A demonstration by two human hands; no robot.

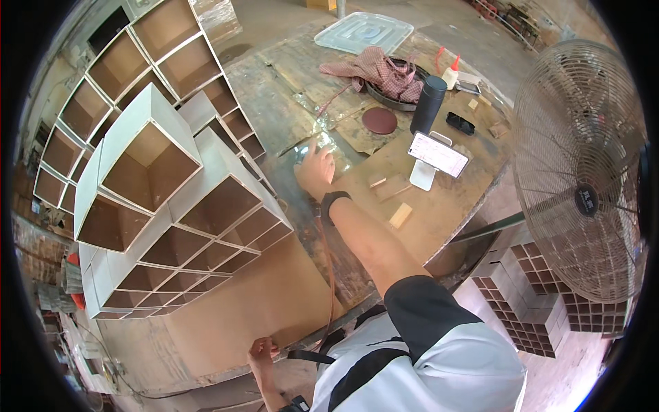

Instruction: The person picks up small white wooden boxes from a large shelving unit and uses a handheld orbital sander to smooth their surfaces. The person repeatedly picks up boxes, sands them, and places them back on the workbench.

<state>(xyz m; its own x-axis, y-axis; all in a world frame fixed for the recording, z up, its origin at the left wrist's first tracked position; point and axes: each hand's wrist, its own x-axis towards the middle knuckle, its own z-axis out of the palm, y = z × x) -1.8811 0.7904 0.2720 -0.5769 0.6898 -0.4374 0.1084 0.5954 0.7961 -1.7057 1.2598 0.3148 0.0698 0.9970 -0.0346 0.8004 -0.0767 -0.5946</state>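
Reaching far out, my right hand [316, 169] presses flat and empty on the worn wooden worktable [288, 103] beside stacked white open-fronted box shelves [171, 199], while my left hand [261, 353] pinches the near edge of the brown board sheet [268, 302]

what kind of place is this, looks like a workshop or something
Most likely a small workshop that makes box-shaped units. Stacks of open square boxes stand on a worn, stained workbench, glue bottles sit at its far side, and a large industrial fan stands beside it.

White phone screen [439, 153] on stand, lit
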